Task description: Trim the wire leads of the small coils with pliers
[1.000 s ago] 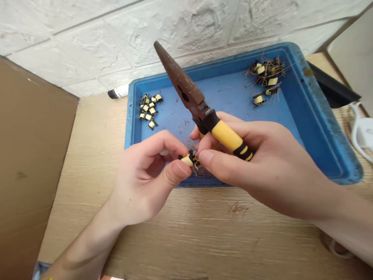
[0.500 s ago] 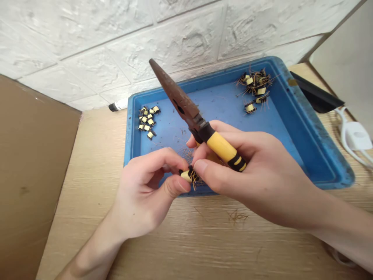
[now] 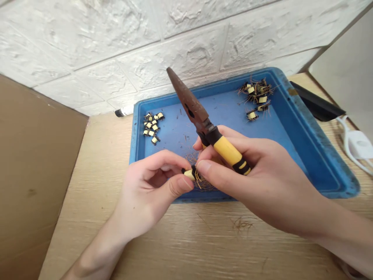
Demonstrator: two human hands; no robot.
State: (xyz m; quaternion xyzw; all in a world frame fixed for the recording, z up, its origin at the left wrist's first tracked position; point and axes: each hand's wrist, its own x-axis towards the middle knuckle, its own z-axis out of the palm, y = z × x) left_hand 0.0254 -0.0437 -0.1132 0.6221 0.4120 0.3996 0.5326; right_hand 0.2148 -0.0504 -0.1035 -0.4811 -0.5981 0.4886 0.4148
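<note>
Between the thumb and fingers of my left hand [image 3: 157, 188] is a small transformer [image 3: 190, 174], a black bobbin wrapped in pale yellow tape with copper wire ends sticking out. My right hand [image 3: 250, 171] carries long-nose pliers [image 3: 204, 120] with brown jaws and yellow-black handles, the tip pointing up and left, away from the transformer. At the same time its thumb and forefinger pinch at the transformer's wire ends. Both hands are over the near edge of a blue tray [image 3: 305, 155]. Loose copper wire clippings [image 3: 204, 186] lie below the fingers.
Inside the tray, transformers with short leads [image 3: 151, 126] are grouped at left and long-wired transformers [image 3: 256, 99] at back right. More clippings [image 3: 241, 223] lie on the wooden table [image 3: 175, 241]. Around stand a cardboard wall [image 3: 35, 167], a marker [image 3: 124, 111], a black object [image 3: 316, 103] and a white cord switch [image 3: 359, 144].
The whole view has shifted slightly, so tray and hands appear a little further right and lower. My hands keep the same grip on the transformer and pliers.
</note>
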